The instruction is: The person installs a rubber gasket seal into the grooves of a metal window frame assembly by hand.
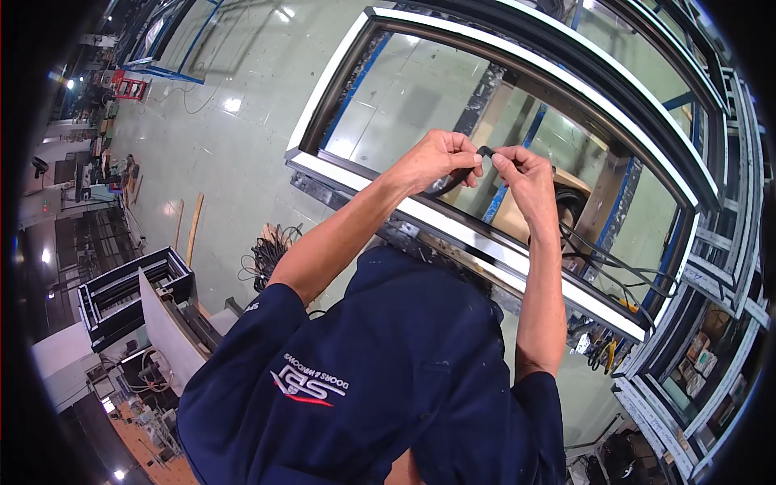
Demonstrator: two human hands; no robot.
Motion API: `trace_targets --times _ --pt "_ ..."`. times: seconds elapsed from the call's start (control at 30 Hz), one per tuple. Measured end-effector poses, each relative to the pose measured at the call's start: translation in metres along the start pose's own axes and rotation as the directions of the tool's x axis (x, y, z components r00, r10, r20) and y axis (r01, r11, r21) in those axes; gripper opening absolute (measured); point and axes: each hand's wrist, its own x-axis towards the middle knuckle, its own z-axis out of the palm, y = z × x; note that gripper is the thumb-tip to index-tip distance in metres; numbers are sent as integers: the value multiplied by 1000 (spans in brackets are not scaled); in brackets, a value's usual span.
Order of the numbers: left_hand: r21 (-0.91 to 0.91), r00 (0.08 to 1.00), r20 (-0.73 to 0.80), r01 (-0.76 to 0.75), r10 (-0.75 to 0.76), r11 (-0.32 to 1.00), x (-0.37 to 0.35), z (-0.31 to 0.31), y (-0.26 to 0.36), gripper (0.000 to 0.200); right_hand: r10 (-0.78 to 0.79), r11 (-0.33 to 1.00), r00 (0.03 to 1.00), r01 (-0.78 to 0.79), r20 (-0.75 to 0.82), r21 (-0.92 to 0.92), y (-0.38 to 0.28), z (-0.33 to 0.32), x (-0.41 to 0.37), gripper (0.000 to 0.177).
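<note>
So both hands are up close together, working on one black strip (pixel 455 183). Left hand (pixel 439 160) has it pinched between thumb and fingers, and the right hand (pixel 527 172) is pinched onto it just beside, with a short black bit showing between the fingertips. The rest of the strip curves down below the left hand.

Right under the grip there's a big white-and-black frame (pixel 505 257), lying flat-ish, and the hands are over its opening. Just below the right hand sits a dark coil (pixel 571 202), partly hidden by the wrist, with thin black cables (pixel 638 272) trailing off to the right. Blue bars (pixel 529 129) show through the opening.

On the near side of the grip is the person's navy shirt (pixel 372 347). Farther off to the left, a messy black bundle (pixel 271 257) lies by the floor (pixel 218 162). Past the grip there's another frame (pixel 622 74), and way out left, a blue stand (pixel 167 74).
</note>
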Motion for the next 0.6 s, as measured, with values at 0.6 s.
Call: trace_targets --times 0.6 --pt "-586 995 95 42 17 809 -54 -328 -27 14 -190 980 982 189 -6 -56 13 308 95 35"
